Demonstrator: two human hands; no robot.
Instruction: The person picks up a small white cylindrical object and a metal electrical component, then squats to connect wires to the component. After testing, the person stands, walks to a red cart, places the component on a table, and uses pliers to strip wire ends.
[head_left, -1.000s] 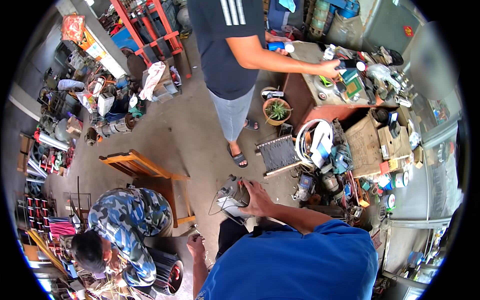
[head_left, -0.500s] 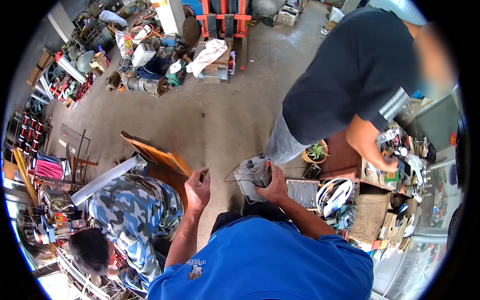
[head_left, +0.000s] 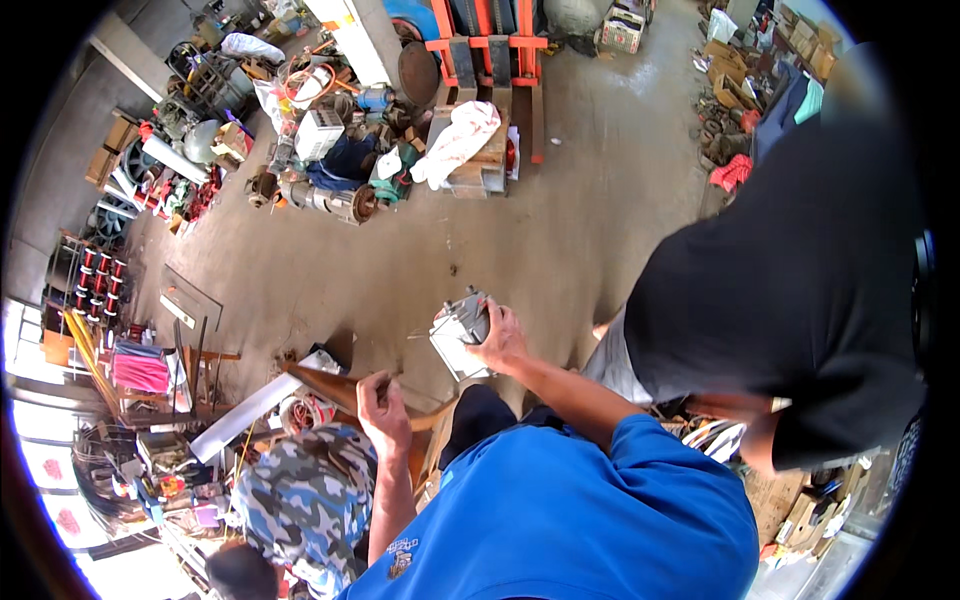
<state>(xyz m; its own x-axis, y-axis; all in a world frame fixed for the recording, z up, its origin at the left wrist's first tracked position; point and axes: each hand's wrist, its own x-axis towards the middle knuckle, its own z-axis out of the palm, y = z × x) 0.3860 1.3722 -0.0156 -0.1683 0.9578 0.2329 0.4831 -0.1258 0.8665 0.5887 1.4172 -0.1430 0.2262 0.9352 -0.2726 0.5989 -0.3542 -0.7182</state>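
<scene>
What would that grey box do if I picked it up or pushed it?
The grey box would probably stay stiff, since its edges look straight. It likely wouldn't roll, because its sides look flat. It may be light enough for one hand, as only the right hand grips it.

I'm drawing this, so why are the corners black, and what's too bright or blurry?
Head view: the round fisheye image leaves black corners; glare whitens the lower-left window; blur smears the upper right, above the black shirt.
</scene>
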